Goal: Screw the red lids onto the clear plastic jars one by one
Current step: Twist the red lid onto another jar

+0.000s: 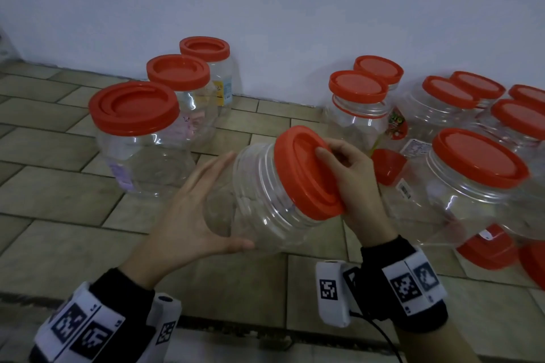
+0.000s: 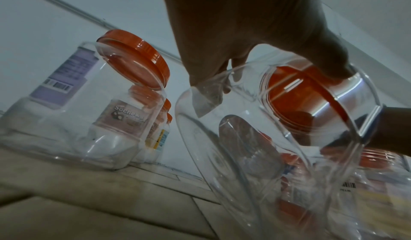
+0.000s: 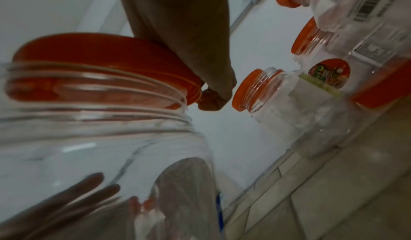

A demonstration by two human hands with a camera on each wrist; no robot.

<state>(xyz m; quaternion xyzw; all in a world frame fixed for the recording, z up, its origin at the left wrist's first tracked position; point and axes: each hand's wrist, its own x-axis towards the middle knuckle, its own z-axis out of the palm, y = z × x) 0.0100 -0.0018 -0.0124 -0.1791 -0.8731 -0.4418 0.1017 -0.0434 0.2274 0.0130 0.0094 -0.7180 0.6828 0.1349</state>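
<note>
I hold a clear plastic jar (image 1: pixel 265 200) tilted above the tiled floor, its mouth pointing up and to the right. A red lid (image 1: pixel 303 171) sits on the threaded neck. My left hand (image 1: pixel 206 209) spans the jar's base, fingers behind it and thumb underneath. My right hand (image 1: pixel 339 183) grips the lid, fingertips curled onto its top and the palm at its rim. The left wrist view looks through the jar (image 2: pixel 244 155) at the lid's (image 2: pixel 300 103) underside. In the right wrist view the lid (image 3: pixel 100 50) caps the jar's ridged neck (image 3: pixel 89 103).
Three lidded jars (image 1: pixel 135 138) stand in a row at the left toward the white wall (image 1: pixel 295 9). Several more jars with red lids (image 1: pixel 472 180) crowd the right side. Loose red lids (image 1: pixel 386 166) (image 1: pixel 486 247) lie on the floor (image 1: pixel 73 186) among them.
</note>
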